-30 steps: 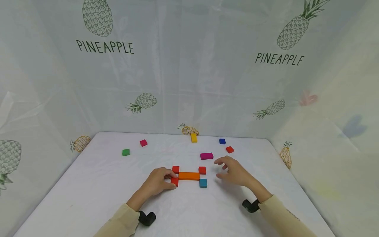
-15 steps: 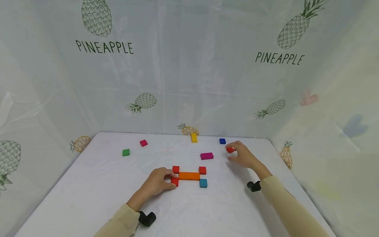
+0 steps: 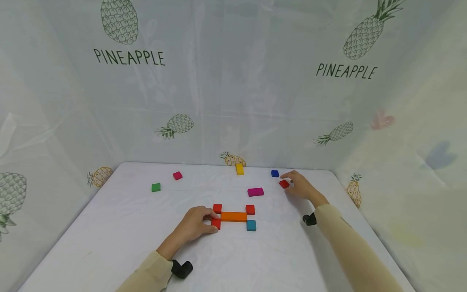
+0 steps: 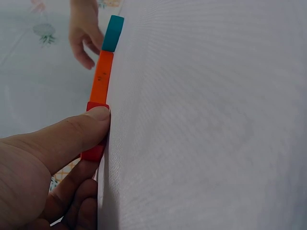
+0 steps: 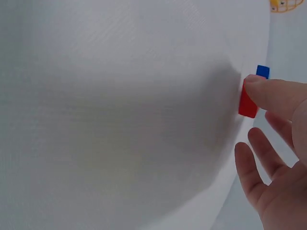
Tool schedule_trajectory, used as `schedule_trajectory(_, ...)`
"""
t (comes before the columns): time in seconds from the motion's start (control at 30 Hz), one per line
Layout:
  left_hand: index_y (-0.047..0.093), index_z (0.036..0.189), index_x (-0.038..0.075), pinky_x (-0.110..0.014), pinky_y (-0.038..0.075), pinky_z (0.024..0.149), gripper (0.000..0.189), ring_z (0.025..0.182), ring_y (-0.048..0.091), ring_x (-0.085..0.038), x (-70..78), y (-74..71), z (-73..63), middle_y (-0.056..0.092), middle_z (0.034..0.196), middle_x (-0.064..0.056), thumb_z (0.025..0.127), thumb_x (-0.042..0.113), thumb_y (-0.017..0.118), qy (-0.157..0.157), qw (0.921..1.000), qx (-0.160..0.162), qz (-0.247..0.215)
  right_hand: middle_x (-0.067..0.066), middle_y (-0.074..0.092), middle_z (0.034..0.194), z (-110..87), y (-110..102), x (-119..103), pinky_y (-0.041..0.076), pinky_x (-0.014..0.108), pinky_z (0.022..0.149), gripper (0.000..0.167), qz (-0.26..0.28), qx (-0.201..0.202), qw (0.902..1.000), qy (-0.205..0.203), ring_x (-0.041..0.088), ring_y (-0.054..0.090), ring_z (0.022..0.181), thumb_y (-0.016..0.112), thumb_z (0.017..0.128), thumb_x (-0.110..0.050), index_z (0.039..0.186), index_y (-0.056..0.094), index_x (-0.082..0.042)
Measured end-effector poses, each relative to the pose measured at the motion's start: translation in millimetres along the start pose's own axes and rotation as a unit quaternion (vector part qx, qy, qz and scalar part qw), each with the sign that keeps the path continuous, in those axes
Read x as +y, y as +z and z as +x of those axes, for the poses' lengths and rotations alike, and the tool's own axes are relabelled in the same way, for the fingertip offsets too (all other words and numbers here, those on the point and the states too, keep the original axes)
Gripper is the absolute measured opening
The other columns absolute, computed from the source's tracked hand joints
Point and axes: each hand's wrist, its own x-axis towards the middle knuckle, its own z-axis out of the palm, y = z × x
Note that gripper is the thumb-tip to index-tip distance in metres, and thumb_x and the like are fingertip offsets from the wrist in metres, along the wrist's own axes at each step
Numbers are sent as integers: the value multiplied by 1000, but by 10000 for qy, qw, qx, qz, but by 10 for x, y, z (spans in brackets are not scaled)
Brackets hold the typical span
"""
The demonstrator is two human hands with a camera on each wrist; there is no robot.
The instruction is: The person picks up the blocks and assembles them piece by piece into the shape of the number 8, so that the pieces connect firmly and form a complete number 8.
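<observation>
In the head view, my left hand (image 3: pixel 198 222) pinches a red block (image 4: pixel 93 152) between thumb and fingers at the near left corner of an H-like layout. An orange bar (image 3: pixel 234 217) lies across its middle. Another red block (image 3: pixel 217 208) sits at the far left corner, a third (image 3: pixel 250 209) at the far right, and a teal block (image 3: pixel 251 225) at the near right. Toward the back right, my right hand (image 3: pixel 302 187) is around a separate red block (image 5: pixel 247 101), its thumb overlapping that block in the right wrist view; the index finger's contact is hidden there.
A blue block (image 3: pixel 275 173) lies just behind the right hand's red block. A magenta bar (image 3: pixel 255 192) is left of it. Farther off are a yellow bar (image 3: pixel 239 169), a pinkish-red block (image 3: pixel 177 175) and a green block (image 3: pixel 156 187) on the white table (image 3: pixel 109 235).
My right hand has reached from beside the layout back and right to the loose red block, then shifted slightly in around it. The left hand keeps its place.
</observation>
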Motion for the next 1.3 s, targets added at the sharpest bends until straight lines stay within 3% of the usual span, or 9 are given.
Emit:
schedule_trajectory(0.17, 79, 105, 24, -43, 55, 90, 26, 98, 57, -16, 9, 2, -2, 66, 100, 5, 83, 24, 93, -27, 10000, -23, -41, 24, 54, 143, 47, 41, 72, 51, 60, 107, 45, -9, -69, 9995, 312, 43, 57, 123, 72, 98, -2, 142, 63, -5)
schedule_trajectory(0.57, 79, 106, 22, -42, 55, 89, 26, 97, 57, -17, 15, -21, -12, 66, 99, 5, 84, 23, 92, 92, 10000, -14, -15, 23, 59, 141, 91, 83, 157, 51, 58, 107, 44, 39, -110, 9992, 373, 42, 58, 122, 75, 97, -5, 140, 65, -6)
schedule_trajectory(1.3, 80, 105, 23, -43, 54, 91, 25, 97, 58, -17, 7, 1, -3, 67, 100, 5, 83, 21, 93, -13, 10000, -5, -15, 19, 64, 130, 69, 102, 161, 53, 54, 104, 34, 10, -17, 9989, 463, 37, 61, 116, 74, 98, -7, 132, 69, -3)
